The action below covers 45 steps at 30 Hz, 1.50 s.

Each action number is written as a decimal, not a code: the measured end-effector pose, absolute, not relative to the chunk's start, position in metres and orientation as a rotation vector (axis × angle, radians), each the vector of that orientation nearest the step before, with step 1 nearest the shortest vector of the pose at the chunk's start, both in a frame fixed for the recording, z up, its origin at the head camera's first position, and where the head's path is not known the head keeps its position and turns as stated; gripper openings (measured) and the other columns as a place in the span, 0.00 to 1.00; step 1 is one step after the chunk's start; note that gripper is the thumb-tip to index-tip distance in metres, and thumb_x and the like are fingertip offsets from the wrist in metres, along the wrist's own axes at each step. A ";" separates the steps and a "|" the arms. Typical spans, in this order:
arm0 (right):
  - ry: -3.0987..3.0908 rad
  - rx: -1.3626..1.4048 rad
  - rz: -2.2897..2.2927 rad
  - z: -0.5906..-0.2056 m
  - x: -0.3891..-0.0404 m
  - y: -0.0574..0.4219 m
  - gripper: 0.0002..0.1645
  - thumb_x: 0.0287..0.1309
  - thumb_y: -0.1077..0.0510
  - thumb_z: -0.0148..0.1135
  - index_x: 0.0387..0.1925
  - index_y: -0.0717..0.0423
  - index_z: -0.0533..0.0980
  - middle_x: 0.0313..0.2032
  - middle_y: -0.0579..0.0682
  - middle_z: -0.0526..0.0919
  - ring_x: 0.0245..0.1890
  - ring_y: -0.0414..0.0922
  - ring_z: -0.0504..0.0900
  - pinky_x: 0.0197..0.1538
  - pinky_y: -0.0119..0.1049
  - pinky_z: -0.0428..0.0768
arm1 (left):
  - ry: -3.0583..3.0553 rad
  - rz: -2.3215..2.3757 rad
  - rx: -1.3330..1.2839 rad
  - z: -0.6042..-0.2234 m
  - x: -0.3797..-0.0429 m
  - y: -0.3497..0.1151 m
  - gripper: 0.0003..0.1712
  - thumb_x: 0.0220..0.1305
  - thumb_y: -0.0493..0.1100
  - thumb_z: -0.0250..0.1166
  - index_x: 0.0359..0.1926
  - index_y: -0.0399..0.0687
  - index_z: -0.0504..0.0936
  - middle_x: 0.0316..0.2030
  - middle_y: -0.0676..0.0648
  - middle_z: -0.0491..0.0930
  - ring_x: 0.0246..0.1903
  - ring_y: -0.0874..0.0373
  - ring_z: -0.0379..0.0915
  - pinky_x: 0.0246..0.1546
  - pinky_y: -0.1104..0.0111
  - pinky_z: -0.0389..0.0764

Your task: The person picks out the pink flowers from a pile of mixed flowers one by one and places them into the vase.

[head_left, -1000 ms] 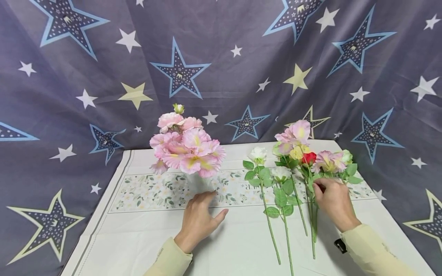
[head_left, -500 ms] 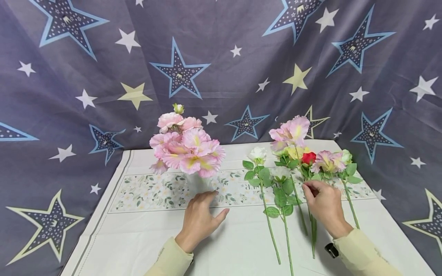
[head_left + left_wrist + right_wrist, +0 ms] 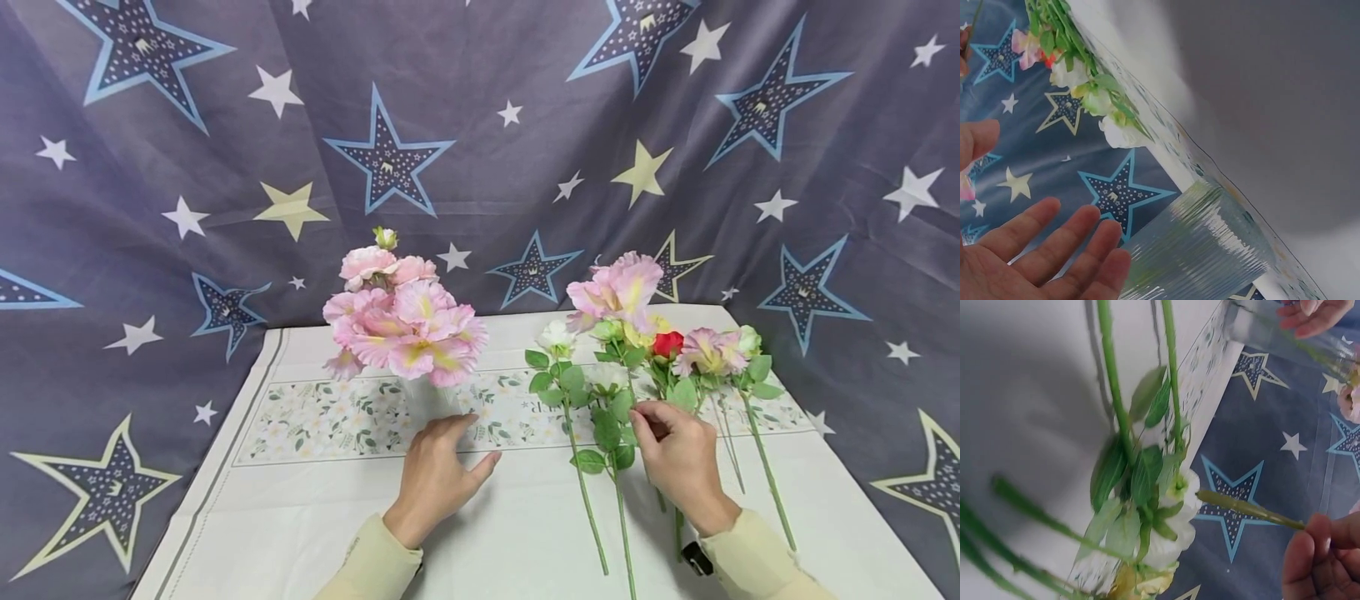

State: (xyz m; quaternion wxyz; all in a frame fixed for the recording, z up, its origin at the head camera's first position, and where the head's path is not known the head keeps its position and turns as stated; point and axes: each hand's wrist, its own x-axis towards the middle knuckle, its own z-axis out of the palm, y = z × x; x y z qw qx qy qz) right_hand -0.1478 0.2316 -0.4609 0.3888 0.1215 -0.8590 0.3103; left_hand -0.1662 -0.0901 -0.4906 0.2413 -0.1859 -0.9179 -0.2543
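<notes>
1. I'm seeing the right hand [image 3: 678, 458] pinching a stem [image 3: 1247, 509] between thumb and fingertips, the grip leaving no gap around it; the stem's lower end is poking out past the fingers.
2. The stem's pink bloom [image 3: 618, 292] is showing above the other flowers on the right and partly covering a yellow rose [image 3: 1141, 579].
3. The left hand [image 3: 438, 471] is resting open beside the vase [image 3: 1204, 244], fingers nearly straight, thumb standing apart, holding nothing; I'm not managing to tell whether the fingertips are touching the wall.
4. That clear, ribbed vase is standing on the table [image 3: 300, 517], holding pink flowers [image 3: 420, 329].
5. Two white roses [image 3: 557, 336] are lying just left of the right hand, and a red rose [image 3: 667, 343] is lying beyond it.
6. A starry cloth [image 3: 465, 50] is hanging behind.
</notes>
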 end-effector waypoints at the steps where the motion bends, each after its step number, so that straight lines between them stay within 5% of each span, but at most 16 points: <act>1: -2.176 0.316 0.799 -0.462 -0.147 0.229 0.08 0.49 0.73 0.74 0.32 0.61 0.86 0.24 0.50 0.86 0.19 0.40 0.81 0.24 0.23 0.77 | -2.509 -0.698 -0.511 -0.490 -0.166 -0.090 0.34 0.49 0.58 0.81 0.54 0.47 0.86 0.47 0.45 0.87 0.47 0.47 0.82 0.48 0.50 0.81; 24: -2.067 0.402 0.969 -0.469 -0.142 0.190 0.12 0.48 0.76 0.74 0.32 0.61 0.86 0.27 0.49 0.88 0.20 0.37 0.82 0.25 0.23 0.79 | -2.422 -0.852 -0.548 -0.485 -0.168 -0.074 0.31 0.48 0.56 0.82 0.51 0.47 0.87 0.45 0.45 0.87 0.45 0.50 0.83 0.49 0.57 0.82; 45: -2.076 0.468 1.112 -0.473 -0.145 0.160 0.11 0.51 0.76 0.73 0.32 0.60 0.85 0.25 0.47 0.87 0.20 0.34 0.82 0.26 0.22 0.80 | -2.298 -1.018 -0.680 -0.476 -0.174 -0.053 0.26 0.58 0.56 0.76 0.54 0.49 0.87 0.47 0.50 0.88 0.47 0.57 0.84 0.50 0.62 0.83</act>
